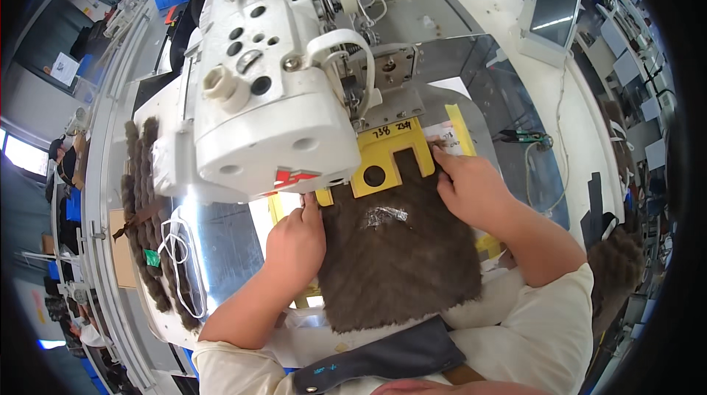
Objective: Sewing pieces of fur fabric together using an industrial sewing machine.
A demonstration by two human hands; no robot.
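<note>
A dark brown fur piece (401, 259) lies spread in front of me, with a shiny clear patch on its upper middle. Its far edge runs under a yellow notched plate (381, 178) at the front of a white sewing machine (276, 133). My left hand (296, 239) is closed at the fur's far left corner, fingertips beside the plate's left end. At the far right corner my right hand (475, 187) pinches the fur's edge, its index finger by the plate's right arm. The undersides of both grips are hidden.
Strips of brown fur (143, 211) and a coiled white cord (179, 266) lie left. A screen (554, 8) stands far right. Green-handled snips (521, 135) rest on the metal table right of the machine. A dark strap (379, 362) crosses near my lap.
</note>
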